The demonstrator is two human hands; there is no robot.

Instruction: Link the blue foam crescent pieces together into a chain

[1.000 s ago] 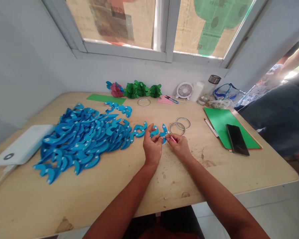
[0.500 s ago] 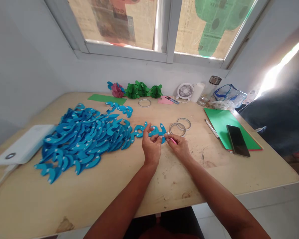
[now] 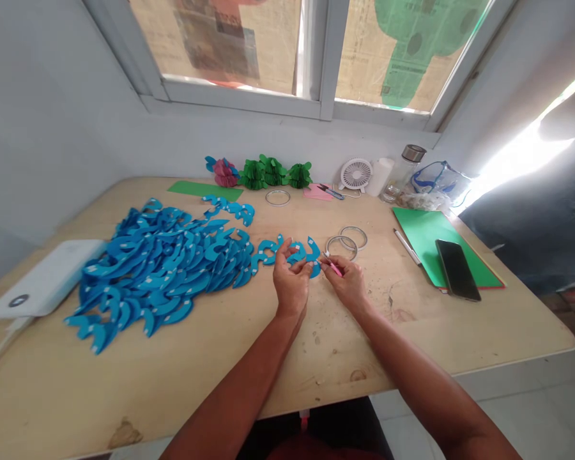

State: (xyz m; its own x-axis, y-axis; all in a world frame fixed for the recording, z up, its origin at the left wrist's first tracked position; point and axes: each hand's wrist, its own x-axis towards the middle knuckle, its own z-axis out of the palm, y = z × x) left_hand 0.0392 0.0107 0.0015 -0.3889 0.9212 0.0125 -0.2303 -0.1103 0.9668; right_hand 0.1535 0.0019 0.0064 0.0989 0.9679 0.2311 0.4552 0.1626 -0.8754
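1. At six o'clock, nearest, the surface (image 3: 196, 383) shows pale, stained wood.
2. Past that, the left hand (image 3: 291, 281) seems to pinch a blue crescent strip (image 3: 315, 248); the right hand (image 3: 349, 281), just beside it at three o'clock, is closed round a pink tool (image 3: 334, 268). The hands stay clear of each other.
3. The strip lies between them, thin and papery. I'd expect it light, floppy and quick to crease; best held by its outer curve, off the small white squares.
4. Toward nine o'clock spreads a layered blue pile (image 3: 172, 255) of similar curved pieces.
5. At one o'clock, two smooth, metallic-looking rings (image 3: 341, 237) overlap.
6. Farthest, near eleven o'clock, sit pleated green paper puffs (image 3: 252, 174).
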